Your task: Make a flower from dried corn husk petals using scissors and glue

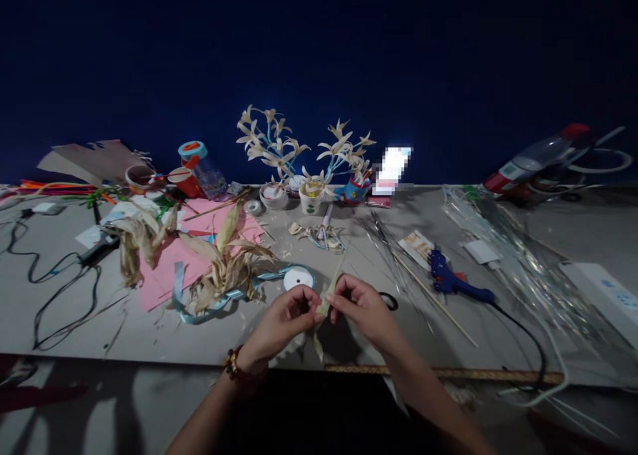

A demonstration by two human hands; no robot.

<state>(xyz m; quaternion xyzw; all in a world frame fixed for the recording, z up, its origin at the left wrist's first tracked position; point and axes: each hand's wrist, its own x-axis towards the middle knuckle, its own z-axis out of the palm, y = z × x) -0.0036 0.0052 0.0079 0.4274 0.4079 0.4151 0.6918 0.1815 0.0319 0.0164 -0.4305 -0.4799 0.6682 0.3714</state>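
Between my two hands is a pale strip of corn husk [323,306], held over the front part of the table. My left hand [293,317] pinches it from the left, thumb and fingers together; a beaded bracelet is on that wrist. My right hand [359,307] pinches the same strip from the right, with its narrow end rising above the fingers. Just behind my left hand lies a white ribbon spool [298,278] with light blue ribbon [192,318] trailing left. A heap of dried corn husks [219,269] rests left of the spool, partly on pink paper [162,272].
Cups with husk flowers [272,136] stand at the back. A blue glue gun [456,279] with its cord, thin wires [386,246] and a wooden stick [448,315] lie to the right. Further right are a plastic bottle [538,159] and clear wrapping [513,256]. Black cables [94,309] run along the left.
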